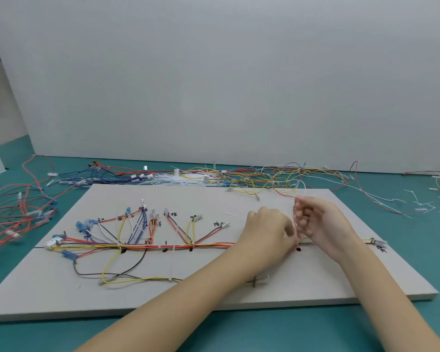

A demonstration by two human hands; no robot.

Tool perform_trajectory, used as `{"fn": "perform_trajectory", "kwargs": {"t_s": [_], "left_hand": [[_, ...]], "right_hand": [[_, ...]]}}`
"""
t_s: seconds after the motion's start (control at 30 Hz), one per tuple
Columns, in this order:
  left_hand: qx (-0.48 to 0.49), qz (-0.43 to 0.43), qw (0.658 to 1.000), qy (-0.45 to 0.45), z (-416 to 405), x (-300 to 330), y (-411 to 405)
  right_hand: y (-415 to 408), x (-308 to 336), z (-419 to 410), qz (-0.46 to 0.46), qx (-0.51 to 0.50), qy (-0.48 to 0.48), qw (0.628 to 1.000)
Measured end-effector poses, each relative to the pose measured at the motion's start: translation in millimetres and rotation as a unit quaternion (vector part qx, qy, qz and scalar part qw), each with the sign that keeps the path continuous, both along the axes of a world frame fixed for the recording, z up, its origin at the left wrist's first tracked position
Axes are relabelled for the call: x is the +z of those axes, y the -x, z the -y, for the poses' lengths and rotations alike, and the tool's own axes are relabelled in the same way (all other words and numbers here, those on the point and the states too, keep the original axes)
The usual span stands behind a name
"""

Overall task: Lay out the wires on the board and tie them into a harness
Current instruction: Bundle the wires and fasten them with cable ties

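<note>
The wire trunk [178, 247], a bundle of orange, yellow, red and white leads, runs flat along the black line on the grey board [264, 293] and passes under both hands. At the trunk's right part the left hand [267, 229] has its fingers [288, 231] curled down onto the bundle, apparently pinching it, though the exact grip is hidden by the knuckles. Just beside them, the right hand [318, 222] has its fingers [301, 214] curled round a red wire [295, 222] that stands upright between the two hands and trails off beyond the fingertips toward the loose wire heap [239, 175] at the board's far edge. A white cable tie [235, 215] lies just beyond the left fingers. Away from the fingers toward the left forearm's side, tied points [173, 248] and branch terminals [224, 224] already sit at their marks.

The likely trouble: pulling the red wire taut could drag the trunk off its line or lift it from the pegs if the left pinch slackens; the trailing length might also snag the heap behind.
</note>
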State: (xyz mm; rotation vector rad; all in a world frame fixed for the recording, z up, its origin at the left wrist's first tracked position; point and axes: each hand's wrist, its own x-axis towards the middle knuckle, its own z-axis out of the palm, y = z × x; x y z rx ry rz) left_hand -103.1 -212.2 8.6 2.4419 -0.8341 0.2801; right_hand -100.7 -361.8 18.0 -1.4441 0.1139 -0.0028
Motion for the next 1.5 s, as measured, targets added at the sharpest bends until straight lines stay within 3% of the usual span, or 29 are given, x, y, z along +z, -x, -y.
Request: {"fn": "perform_trajectory", "kwargs": {"t_s": [0.13, 0.23, 0.4, 0.5, 0.67, 0.77, 0.97, 1.1, 1.5], "left_hand": [[-0.012, 0.011, 0.995, 0.102, -40, 38, -4], [0.039, 0.016, 0.99, 0.138, -75, 68, -14], [0.056, -0.138, 0.989, 0.009, -133, 74, -37], [0.071, -0.145, 0.987, -0.005, -143, 42, -40], [0.126, -0.093, 0.983, -0.098, -147, -14, -36], [0.134, -0.073, 0.984, -0.093, -148, -20, -37], [0.138, -0.054, 0.984, -0.096, -146, -23, -36], [0.137, -0.051, 0.985, -0.093, -147, -24, -35], [0.138, -0.046, 0.984, -0.102, -146, -21, -33]], "right_hand": [[-1, 5, 0, 0.053, -0.125, 0.04, 0.99], [2, 8, -5, 0.076, -0.145, 0.046, 0.985], [6, 10, -14, 0.136, -0.153, 0.152, 0.967], [4, 8, -20, 0.153, -0.12, 0.229, 0.954], [-1, 1, -2, 0.088, -0.148, 0.367, 0.914], [0, -7, 9, 0.037, -0.138, 0.454, 0.88], [-1, -10, 11, -0.024, -0.089, 0.454, 0.886], [0, -11, 3, -0.03, -0.061, 0.5, 0.863], [-6, -15, -3, -0.052, -0.121, 0.594, 0.793]]}}
